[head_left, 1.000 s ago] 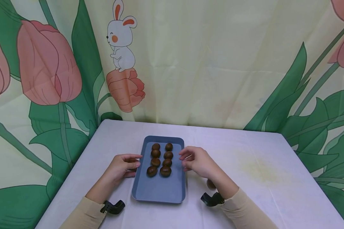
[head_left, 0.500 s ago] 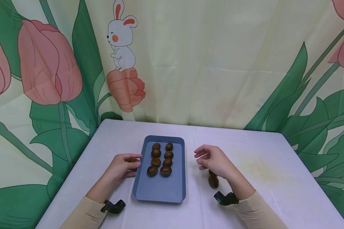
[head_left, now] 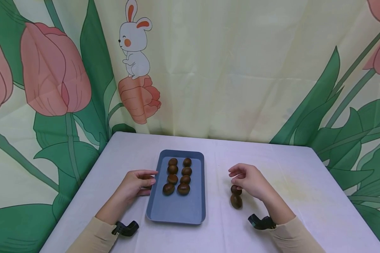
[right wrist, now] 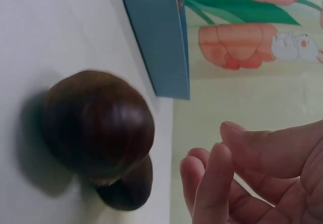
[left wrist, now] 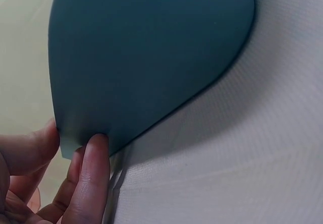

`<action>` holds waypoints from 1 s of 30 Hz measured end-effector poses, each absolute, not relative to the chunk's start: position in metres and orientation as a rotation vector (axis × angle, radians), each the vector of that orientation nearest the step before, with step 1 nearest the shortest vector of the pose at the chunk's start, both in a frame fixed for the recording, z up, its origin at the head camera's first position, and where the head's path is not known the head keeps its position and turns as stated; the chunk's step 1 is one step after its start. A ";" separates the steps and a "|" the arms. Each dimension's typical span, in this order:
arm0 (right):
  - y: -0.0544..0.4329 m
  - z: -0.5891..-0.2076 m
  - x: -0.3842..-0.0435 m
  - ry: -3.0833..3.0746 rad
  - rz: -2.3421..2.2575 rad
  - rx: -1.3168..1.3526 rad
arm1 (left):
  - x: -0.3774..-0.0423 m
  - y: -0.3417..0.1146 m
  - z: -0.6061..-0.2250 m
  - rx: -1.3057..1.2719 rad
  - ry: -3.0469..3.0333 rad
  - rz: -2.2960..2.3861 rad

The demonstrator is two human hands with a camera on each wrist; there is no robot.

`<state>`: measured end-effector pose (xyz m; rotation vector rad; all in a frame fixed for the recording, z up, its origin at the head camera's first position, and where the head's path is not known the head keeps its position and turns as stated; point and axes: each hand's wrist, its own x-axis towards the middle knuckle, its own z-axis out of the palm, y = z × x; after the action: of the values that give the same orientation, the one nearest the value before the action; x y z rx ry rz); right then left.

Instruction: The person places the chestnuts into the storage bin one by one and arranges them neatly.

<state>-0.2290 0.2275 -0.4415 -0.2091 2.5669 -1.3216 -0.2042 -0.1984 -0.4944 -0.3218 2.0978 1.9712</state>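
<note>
My left hand (head_left: 136, 182) is at the left side of a blue-grey tray (head_left: 175, 212), fingertips touching its rim and outer wall. In the left wrist view the fingertips (left wrist: 98, 146) lie against the tray's wall (left wrist: 151, 57). Inside the tray, glossy brown chestnuts (head_left: 183, 189) form two columns of several each. Right of the tray, my right hand (head_left: 251, 180) hovers with loosely bent fingers and nothing between them. Just below its fingertips two more chestnuts sit on the table: the nearer one (head_left: 236, 201) and the farther one (head_left: 236, 190), partly overlapped by the hand.
A white cloth covers the table (head_left: 288, 168), with a faint yellowish stain on the right. Behind stands a curtain (head_left: 225, 88) printed with tulips and a rabbit on a carrot. Each wrist carries a black camera, such as the left wrist camera (head_left: 126, 228).
My right hand has moved right from the tray's right edge to over the two loose chestnuts, which have come into view. The left hand and the tray have stayed in place.
</note>
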 end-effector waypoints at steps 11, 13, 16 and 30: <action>0.247 -0.453 -0.227 2.600 -1.242 -0.171 | -0.204 -0.199 -0.495 -0.320 2.095 1.969; 0.248 -0.455 -0.227 2.591 -1.236 -0.159 | -0.204 -0.199 -0.495 -0.319 2.094 1.968; 0.249 -0.459 -0.226 2.576 -1.232 -0.137 | -0.204 -0.199 -0.494 -0.319 2.093 1.971; 0.244 -0.472 -0.223 2.584 -1.241 -0.142 | -0.204 -0.198 -0.494 -0.341 2.092 1.974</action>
<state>-0.2232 0.2444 -0.4717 -0.1415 2.5838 -1.2410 -0.2043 -0.1985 -0.4942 -0.3414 2.0917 1.9738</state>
